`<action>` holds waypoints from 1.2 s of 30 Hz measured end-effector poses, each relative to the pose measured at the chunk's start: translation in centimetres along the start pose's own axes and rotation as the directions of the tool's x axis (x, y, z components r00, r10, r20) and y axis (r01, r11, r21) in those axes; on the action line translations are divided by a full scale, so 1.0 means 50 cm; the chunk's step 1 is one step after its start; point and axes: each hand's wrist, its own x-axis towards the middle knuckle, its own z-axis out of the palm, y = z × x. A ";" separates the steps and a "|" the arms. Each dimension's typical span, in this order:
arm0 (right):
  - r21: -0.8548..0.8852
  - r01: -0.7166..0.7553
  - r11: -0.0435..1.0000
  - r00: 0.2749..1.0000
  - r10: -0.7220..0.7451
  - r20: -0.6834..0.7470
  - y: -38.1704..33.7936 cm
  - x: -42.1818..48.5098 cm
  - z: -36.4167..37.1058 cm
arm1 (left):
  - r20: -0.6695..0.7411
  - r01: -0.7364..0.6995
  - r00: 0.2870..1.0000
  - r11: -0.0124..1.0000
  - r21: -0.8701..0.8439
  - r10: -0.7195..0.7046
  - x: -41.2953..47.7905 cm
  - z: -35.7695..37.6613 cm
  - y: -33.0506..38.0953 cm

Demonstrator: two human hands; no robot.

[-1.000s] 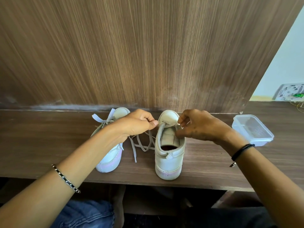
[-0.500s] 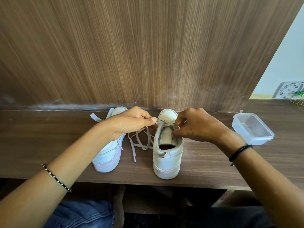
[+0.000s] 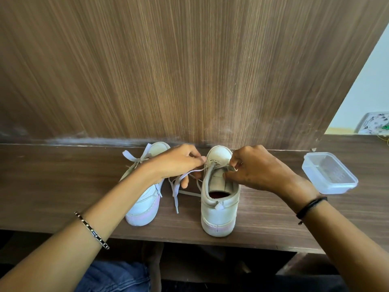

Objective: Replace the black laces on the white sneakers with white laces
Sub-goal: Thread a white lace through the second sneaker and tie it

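Note:
Two white sneakers stand on the wooden shelf (image 3: 52,186), heels toward me. The right sneaker (image 3: 219,207) is partly laced with a white lace (image 3: 179,184), whose loose end trails over the shelf between the shoes. My left hand (image 3: 176,163) pinches that lace beside the shoe's left eyelets. At the right eyelets, near the tongue, my right hand (image 3: 256,167) pinches the other end of the lace. The left sneaker (image 3: 145,205) lies under my left wrist and carries a white lace tied in a bow at its toe. No black lace shows.
A clear plastic container (image 3: 329,172) sits on the shelf to the right of my right hand. A wood-grain panel (image 3: 189,70) rises right behind the shoes. The shelf's front edge runs just below the heels, with my jeans beneath it.
Both hands stayed at the right sneaker's eyelets. My left hand drew the lace a little further out to the left, and the loose end now hangs lower between the shoes.

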 end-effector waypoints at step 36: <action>-0.050 -0.019 0.999 0.999 0.021 0.049 0.003 0.004 0.002 | -0.045 -0.029 0.999 0.992 -0.125 0.024 0.016 0.000 0.002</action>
